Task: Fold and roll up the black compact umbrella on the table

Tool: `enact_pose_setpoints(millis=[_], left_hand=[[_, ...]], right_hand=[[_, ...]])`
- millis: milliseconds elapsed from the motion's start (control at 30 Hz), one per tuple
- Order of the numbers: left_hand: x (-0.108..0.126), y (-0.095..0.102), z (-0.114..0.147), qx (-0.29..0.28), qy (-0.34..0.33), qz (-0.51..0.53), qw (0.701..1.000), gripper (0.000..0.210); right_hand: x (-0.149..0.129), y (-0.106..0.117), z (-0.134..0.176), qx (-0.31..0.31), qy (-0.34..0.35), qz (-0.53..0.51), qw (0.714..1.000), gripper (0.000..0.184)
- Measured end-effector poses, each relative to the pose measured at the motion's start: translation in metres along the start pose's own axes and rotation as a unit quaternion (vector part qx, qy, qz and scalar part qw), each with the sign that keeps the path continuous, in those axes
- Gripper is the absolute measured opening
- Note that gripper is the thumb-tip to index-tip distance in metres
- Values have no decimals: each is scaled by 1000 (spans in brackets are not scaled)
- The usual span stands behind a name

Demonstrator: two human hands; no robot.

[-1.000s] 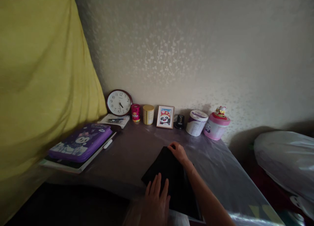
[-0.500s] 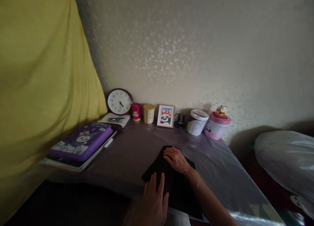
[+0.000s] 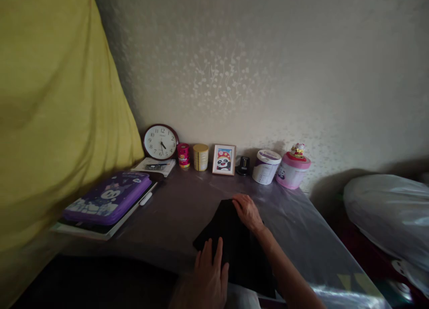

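A piece of folded black cloth [image 3: 221, 224] lies on the near part of the table; its exact kind does not show. My left hand [image 3: 212, 268] rests flat on its near left part, fingers stretched out and slightly spread. At the far right corner, my right hand [image 3: 248, 212] has its fingers curled over the edge and closed on the cloth. Part of the cloth's right side is hidden behind my right forearm.
A shiny cover lies over the table [image 3: 174, 210]. Along the wall stand a clock [image 3: 161, 141], a red can [image 3: 183, 155], a yellow can [image 3: 200, 157], a picture frame [image 3: 224, 159], a white tub [image 3: 266, 167] and a pink tub [image 3: 292, 171]. A purple case [image 3: 109, 197] lies at left.
My right hand has gone from lying flat on the cloth to curling its fingers round the far right edge. My left hand has stayed in place.
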State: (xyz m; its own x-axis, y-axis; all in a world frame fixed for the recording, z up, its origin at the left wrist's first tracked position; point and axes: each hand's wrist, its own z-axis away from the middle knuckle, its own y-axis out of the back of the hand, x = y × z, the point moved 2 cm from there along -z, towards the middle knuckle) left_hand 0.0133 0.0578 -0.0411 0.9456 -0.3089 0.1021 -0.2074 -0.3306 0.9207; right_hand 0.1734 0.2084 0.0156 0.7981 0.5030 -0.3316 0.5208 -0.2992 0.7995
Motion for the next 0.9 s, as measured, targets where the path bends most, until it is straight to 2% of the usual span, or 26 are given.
enact_pose_setpoints(millis=[133, 200, 300, 400, 500, 633, 767, 900], left_hand=[[1, 4, 1, -6, 3, 1, 1000, 50], [1, 4, 1, -8, 3, 1, 1000, 50], [1, 3, 2, -3, 2, 0, 1000, 50], [1, 1, 4, 17, 5, -5, 1000, 49], [3, 1, 5, 32, 14, -9, 999, 48], [5, 2, 6, 30, 19, -3, 999, 49], [7, 2, 5, 32, 35, -3, 999, 48], [8, 4, 3, 21, 36, -14, 999, 48]], right_hand=[[-19, -1, 15, -61, 122, -92, 986, 23], [-16, -6, 16, -69, 120, -78, 987, 23], [4, -9, 12, -11, 19, -35, 999, 26], [29, 0, 15, 46, -109, -43, 992, 26], [50, 14, 34, 73, -195, -62, 976, 26], [67, 30, 73, 75, -290, -86, 950, 31], [67, 33, 101, 65, -338, -115, 932, 33], [58, 28, 111, 53, -352, -151, 922, 39]])
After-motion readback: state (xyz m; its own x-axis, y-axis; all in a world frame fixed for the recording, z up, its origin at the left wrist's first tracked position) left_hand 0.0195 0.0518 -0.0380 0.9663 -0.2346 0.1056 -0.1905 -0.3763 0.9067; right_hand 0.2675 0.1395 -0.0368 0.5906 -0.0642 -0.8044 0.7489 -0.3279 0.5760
